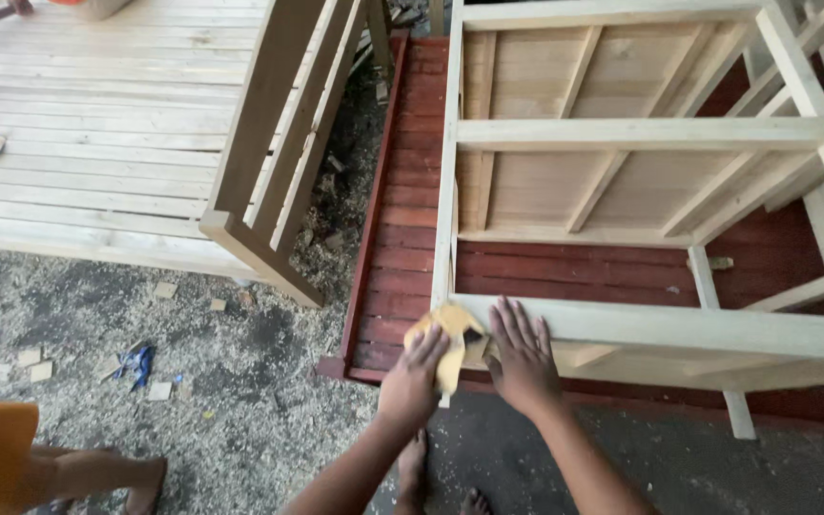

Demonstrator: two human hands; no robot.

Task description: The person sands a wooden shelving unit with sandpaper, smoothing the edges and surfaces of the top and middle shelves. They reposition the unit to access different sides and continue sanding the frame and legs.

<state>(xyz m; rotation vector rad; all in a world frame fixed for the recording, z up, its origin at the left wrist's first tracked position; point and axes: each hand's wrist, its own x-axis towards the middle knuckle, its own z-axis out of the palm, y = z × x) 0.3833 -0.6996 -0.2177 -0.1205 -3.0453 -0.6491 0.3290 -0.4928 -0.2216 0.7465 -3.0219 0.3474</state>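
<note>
Standing at far left on sawdust-strewn ground, another person's bare leg shows beside pale decking and a leaning wooden rail. Further right, the left hand pinches a folded yellow sanding sheet against the corner of an unfinished pale wooden frame. The right hand lies flat on the frame's front rail, fingers spread and released. Dark red boards lie beneath.

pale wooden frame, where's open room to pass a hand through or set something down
Open bays lie between the rails of the pale wooden frame, over the red slatted platform. The near corner is crowded by the left hand, yellow sandpaper sheet and right hand.
</note>
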